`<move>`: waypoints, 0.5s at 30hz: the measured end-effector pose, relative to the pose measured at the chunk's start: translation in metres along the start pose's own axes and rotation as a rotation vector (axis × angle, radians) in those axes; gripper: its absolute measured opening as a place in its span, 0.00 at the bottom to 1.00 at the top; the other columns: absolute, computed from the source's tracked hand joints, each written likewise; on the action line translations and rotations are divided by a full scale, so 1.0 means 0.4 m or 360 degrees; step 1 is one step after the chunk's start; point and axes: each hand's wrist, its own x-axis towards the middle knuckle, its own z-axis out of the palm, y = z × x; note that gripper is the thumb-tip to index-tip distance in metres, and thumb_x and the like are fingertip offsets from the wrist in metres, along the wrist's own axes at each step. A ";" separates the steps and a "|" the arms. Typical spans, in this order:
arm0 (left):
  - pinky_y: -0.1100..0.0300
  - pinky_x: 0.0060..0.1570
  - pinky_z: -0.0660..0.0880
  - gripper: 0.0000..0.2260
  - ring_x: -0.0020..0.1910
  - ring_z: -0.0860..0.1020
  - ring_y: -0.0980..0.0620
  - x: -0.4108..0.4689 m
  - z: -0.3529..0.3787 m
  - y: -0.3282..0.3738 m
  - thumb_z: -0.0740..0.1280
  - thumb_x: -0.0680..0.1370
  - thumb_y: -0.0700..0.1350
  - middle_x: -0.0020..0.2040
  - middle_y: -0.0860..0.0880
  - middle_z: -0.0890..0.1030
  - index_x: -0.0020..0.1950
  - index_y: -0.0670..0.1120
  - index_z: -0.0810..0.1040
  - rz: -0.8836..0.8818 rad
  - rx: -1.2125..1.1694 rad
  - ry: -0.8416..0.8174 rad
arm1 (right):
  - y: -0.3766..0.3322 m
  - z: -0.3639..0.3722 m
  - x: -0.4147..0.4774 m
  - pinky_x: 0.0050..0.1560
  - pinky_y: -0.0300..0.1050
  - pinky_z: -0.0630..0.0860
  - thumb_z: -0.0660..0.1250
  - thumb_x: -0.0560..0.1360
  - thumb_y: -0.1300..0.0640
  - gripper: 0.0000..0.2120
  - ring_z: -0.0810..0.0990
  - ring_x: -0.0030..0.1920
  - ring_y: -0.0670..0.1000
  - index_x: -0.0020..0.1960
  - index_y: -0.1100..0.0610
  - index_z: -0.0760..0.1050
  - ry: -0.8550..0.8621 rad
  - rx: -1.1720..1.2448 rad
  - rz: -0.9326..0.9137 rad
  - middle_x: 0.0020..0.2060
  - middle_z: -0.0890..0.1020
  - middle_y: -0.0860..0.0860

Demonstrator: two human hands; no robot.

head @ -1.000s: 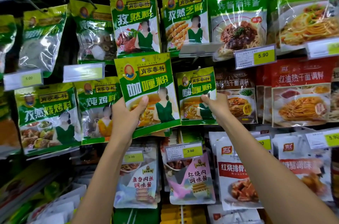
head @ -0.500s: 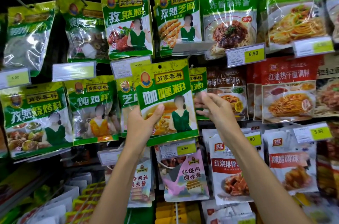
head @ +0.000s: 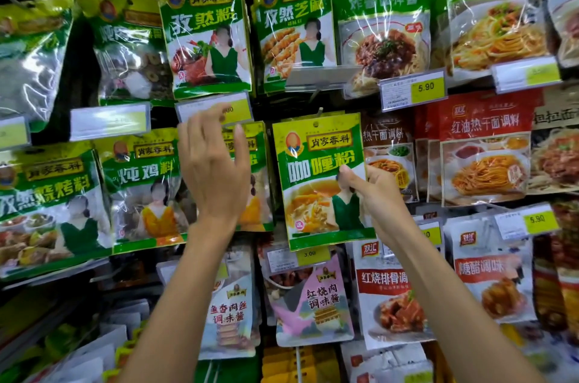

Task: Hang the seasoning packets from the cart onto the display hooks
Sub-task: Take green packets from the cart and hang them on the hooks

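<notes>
The fingers (head: 345,176) of the right hand (head: 377,194) pinch the right edge of a green and yellow curry powder packet (head: 313,163), thumb on the printed front and the other fingers hidden behind it. The packet sits upright near the middle of the display rack, in the second row from the top. Its top edge is just under a metal hook (head: 319,113), but whether the hook passes through the packet's hole cannot be told. Its bottom edge overlaps a yellow price label (head: 310,254). The left hand (head: 216,182) is raised just left of the packet and apart from it, holding nothing. Its fingers (head: 194,138) are loosely spread and slightly bent, their tips in front of another price label (head: 241,108), and its palm covers part of a neighbouring green packet (head: 257,163). A cumin powder packet (head: 203,31) hangs above the left hand, and a stewed chicken seasoning packet (head: 144,188) to its left.
</notes>
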 end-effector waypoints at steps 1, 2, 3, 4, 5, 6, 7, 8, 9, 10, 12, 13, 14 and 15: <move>0.52 0.53 0.71 0.12 0.53 0.74 0.44 0.023 0.010 -0.011 0.61 0.80 0.43 0.54 0.41 0.77 0.61 0.39 0.75 0.0109 0.0114 0.0042 | -0.002 -0.001 0.005 0.47 0.37 0.72 0.66 0.78 0.54 0.13 0.80 0.41 0.43 0.36 0.57 0.76 0.0026 -0.0020 -0.0004 0.37 0.81 0.51; 0.50 0.57 0.70 0.13 0.57 0.74 0.41 0.043 0.020 -0.019 0.61 0.80 0.43 0.57 0.39 0.77 0.63 0.39 0.74 0.0186 0.0203 0.0051 | -0.005 -0.001 0.011 0.45 0.35 0.70 0.66 0.78 0.54 0.14 0.80 0.41 0.41 0.35 0.56 0.76 0.0043 -0.0032 -0.0010 0.37 0.82 0.50; 0.48 0.61 0.69 0.15 0.59 0.74 0.39 0.059 0.030 -0.029 0.60 0.80 0.44 0.60 0.38 0.76 0.64 0.39 0.73 0.0247 0.0276 0.0034 | -0.009 0.000 0.019 0.45 0.35 0.70 0.66 0.78 0.53 0.14 0.80 0.41 0.40 0.35 0.56 0.76 0.0047 -0.0035 -0.0015 0.38 0.83 0.50; 0.48 0.64 0.67 0.16 0.62 0.73 0.39 0.072 0.040 -0.038 0.60 0.81 0.44 0.62 0.38 0.75 0.66 0.39 0.73 0.0304 0.0333 -0.0004 | -0.014 0.000 0.028 0.46 0.36 0.70 0.67 0.78 0.53 0.13 0.80 0.43 0.41 0.36 0.56 0.77 0.0049 -0.0030 -0.0018 0.40 0.83 0.50; 0.48 0.65 0.65 0.16 0.63 0.72 0.39 0.080 0.050 -0.048 0.59 0.81 0.44 0.63 0.38 0.74 0.67 0.39 0.72 0.0350 0.0377 -0.0050 | -0.019 0.001 0.037 0.47 0.37 0.71 0.67 0.78 0.54 0.12 0.80 0.44 0.42 0.37 0.56 0.78 0.0050 -0.0031 -0.0020 0.41 0.84 0.51; 0.48 0.66 0.64 0.17 0.64 0.72 0.39 0.084 0.059 -0.057 0.59 0.81 0.44 0.64 0.38 0.74 0.67 0.39 0.71 0.0379 0.0410 -0.0095 | -0.025 0.001 0.046 0.47 0.38 0.72 0.67 0.78 0.54 0.13 0.80 0.43 0.43 0.36 0.57 0.78 0.0054 -0.0042 -0.0029 0.40 0.83 0.52; 0.47 0.66 0.64 0.17 0.64 0.71 0.39 0.086 0.066 -0.065 0.58 0.81 0.45 0.65 0.38 0.74 0.67 0.39 0.71 0.0389 0.0433 -0.0130 | -0.030 0.001 0.054 0.45 0.36 0.73 0.67 0.78 0.54 0.15 0.80 0.40 0.42 0.34 0.57 0.77 0.0062 -0.0064 -0.0039 0.39 0.82 0.53; 0.47 0.66 0.64 0.17 0.64 0.71 0.38 0.085 0.072 -0.072 0.58 0.81 0.45 0.64 0.38 0.74 0.67 0.39 0.71 0.0388 0.0447 -0.0151 | -0.034 0.001 0.063 0.41 0.33 0.73 0.67 0.78 0.54 0.16 0.79 0.37 0.40 0.32 0.58 0.75 0.0077 -0.0081 -0.0039 0.37 0.80 0.53; 0.46 0.66 0.64 0.16 0.64 0.72 0.38 0.083 0.075 -0.078 0.58 0.81 0.45 0.64 0.38 0.74 0.66 0.38 0.72 0.0385 0.0453 -0.0163 | -0.037 0.001 0.069 0.38 0.31 0.73 0.66 0.78 0.55 0.16 0.79 0.34 0.39 0.32 0.58 0.75 0.0095 -0.0084 -0.0028 0.36 0.80 0.53; 0.46 0.66 0.64 0.16 0.63 0.72 0.38 0.080 0.078 -0.083 0.58 0.81 0.45 0.63 0.38 0.75 0.65 0.38 0.72 0.0380 0.0453 -0.0169 | -0.039 0.001 0.075 0.37 0.31 0.73 0.66 0.78 0.55 0.16 0.78 0.34 0.39 0.33 0.60 0.75 0.0111 -0.0079 -0.0010 0.37 0.79 0.54; 0.45 0.64 0.66 0.16 0.61 0.73 0.38 0.077 0.081 -0.089 0.58 0.81 0.45 0.61 0.38 0.75 0.64 0.38 0.73 0.0386 0.0448 -0.0165 | -0.042 -0.001 0.082 0.41 0.37 0.71 0.67 0.78 0.55 0.16 0.79 0.39 0.43 0.37 0.66 0.76 0.0140 -0.0096 0.0025 0.39 0.79 0.59; 0.45 0.64 0.66 0.16 0.61 0.73 0.38 0.077 0.082 -0.090 0.58 0.81 0.45 0.60 0.38 0.76 0.64 0.38 0.73 0.0394 0.0445 -0.0156 | -0.042 -0.002 0.084 0.41 0.39 0.68 0.67 0.78 0.55 0.17 0.79 0.42 0.47 0.39 0.69 0.76 0.0156 -0.0101 0.0039 0.41 0.78 0.64; 0.46 0.64 0.66 0.16 0.60 0.73 0.38 0.077 0.082 -0.091 0.58 0.81 0.45 0.60 0.38 0.76 0.64 0.37 0.73 0.0398 0.0443 -0.0149 | -0.042 -0.003 0.085 0.40 0.38 0.69 0.67 0.78 0.55 0.17 0.79 0.43 0.51 0.42 0.71 0.77 0.0168 -0.0099 0.0048 0.43 0.78 0.68; 0.46 0.64 0.66 0.16 0.60 0.73 0.38 0.077 0.081 -0.090 0.58 0.81 0.45 0.59 0.38 0.76 0.64 0.37 0.73 0.0398 0.0437 -0.0146 | -0.042 -0.003 0.086 0.38 0.36 0.69 0.67 0.78 0.55 0.17 0.79 0.43 0.52 0.43 0.71 0.77 0.0174 -0.0095 0.0058 0.46 0.79 0.69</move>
